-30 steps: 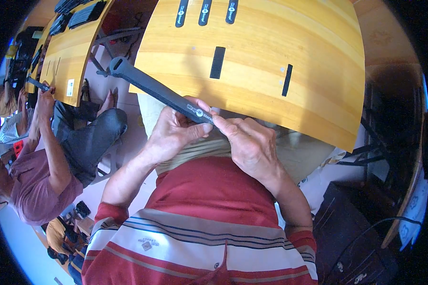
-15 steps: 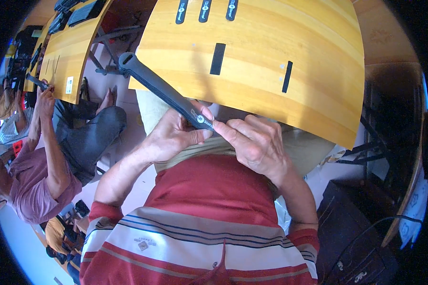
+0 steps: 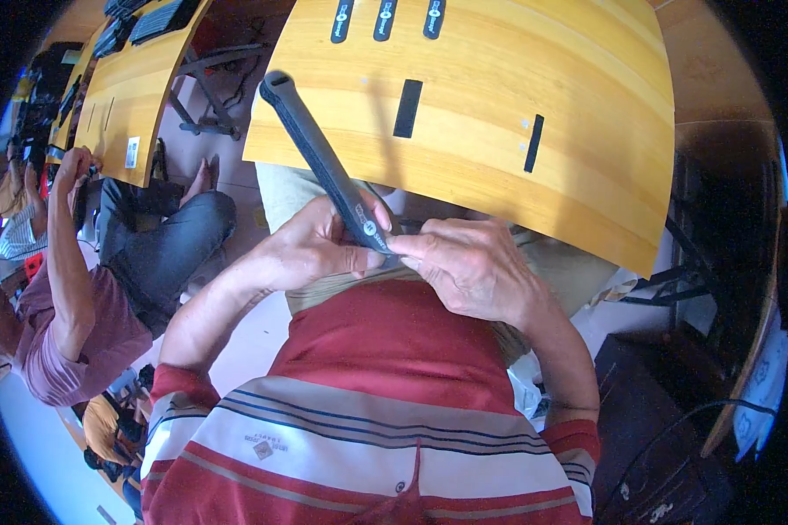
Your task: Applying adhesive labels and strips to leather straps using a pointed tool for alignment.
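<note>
A long black strap (image 3: 322,166), with a slotted, rounded far end and a white printed mark near its lower end, slants up and to the left over the near table edge. Around the lower part, my left hand (image 3: 311,249) is closed, thumb on the printed side. The fingers of my right hand (image 3: 468,267) pinch the strap's bottom tip, close to my left thumb. What lies between those fingertips is partly hidden.
The wooden table (image 3: 473,74) bears three black straps (image 3: 383,19) at its far side, a wide black strip (image 3: 407,108) and a narrower one (image 3: 534,143). At left, another person (image 3: 83,302) sits by a second table (image 3: 140,83). A dark box (image 3: 657,411) stands at lower right.
The strap has swung more upright, its slotted end moving right and farther away. My hands have shifted slightly down but keep hold. The other person's arms have moved.
</note>
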### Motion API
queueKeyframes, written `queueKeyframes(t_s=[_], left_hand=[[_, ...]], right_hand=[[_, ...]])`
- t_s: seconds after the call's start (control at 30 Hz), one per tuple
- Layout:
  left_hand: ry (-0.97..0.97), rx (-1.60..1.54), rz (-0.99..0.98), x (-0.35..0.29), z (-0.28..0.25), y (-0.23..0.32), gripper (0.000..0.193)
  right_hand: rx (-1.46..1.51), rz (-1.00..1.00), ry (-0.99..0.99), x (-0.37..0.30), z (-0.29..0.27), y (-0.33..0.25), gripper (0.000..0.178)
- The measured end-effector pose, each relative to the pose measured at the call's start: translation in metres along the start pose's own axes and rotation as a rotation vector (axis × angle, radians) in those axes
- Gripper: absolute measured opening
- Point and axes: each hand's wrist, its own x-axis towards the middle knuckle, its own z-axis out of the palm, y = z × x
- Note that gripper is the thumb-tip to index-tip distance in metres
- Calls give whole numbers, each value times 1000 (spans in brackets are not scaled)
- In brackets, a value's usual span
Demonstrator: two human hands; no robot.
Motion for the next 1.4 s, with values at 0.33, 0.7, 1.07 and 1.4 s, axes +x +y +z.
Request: queueKeyframes(t_s=[0.33, 0.7, 1.07, 1.4], left_hand=[[62, -156, 149, 8, 9, -19, 34], [110, -161, 232, 7, 25, -20, 32], [-130, 87, 53, -19, 33, -9, 13], [-110, 267, 93, -17, 25, -24, 26]], right_hand=[[285, 46, 289, -3, 30, 9, 22], [136, 26, 437, -1, 39, 1, 7], [46, 102, 762, -1, -1, 6, 4], [254, -101, 611, 19, -18, -12, 10]])
